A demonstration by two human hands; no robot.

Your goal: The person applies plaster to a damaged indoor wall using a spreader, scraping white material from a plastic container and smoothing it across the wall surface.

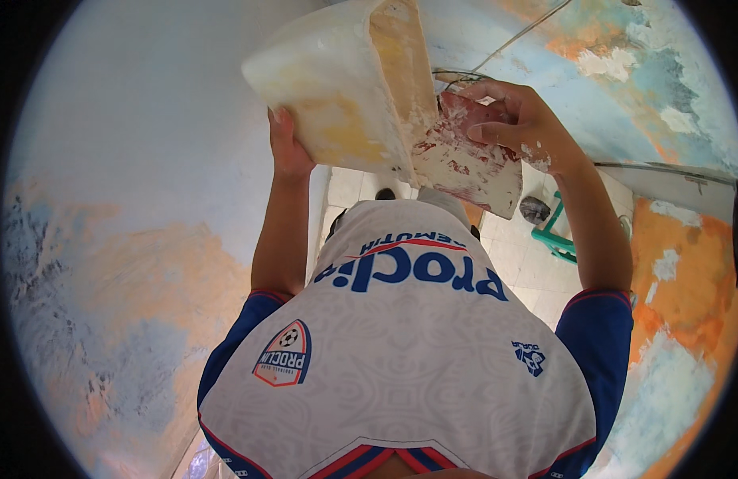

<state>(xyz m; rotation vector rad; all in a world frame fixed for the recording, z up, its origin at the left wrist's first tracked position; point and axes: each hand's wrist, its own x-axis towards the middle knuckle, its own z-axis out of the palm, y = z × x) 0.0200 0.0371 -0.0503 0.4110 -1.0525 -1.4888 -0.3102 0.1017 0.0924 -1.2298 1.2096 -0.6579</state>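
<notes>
My left hand (290, 145) supports a whitish plastic container (325, 88) with yellowish patches. The container is tilted on its side, and its open mouth faces right with a putty-crusted inner wall. In my right hand (522, 124) is a flat reddish putty board (471, 169), gripped at its upper edge with thumb and fingers. Pale putty is smeared over much of its face. Its left edge meets or overlaps the rim of the container's mouth; whether they touch I cannot tell. White smears of putty mark my right hand and wrist.
A wall (130, 263) on the left carries pale blue and peach patches. On the right, another wall (676, 279) shows orange paint and white putty. Below, a green plastic stool (554, 237) and a dark round object (535, 210) stand on the tiled floor (509, 247).
</notes>
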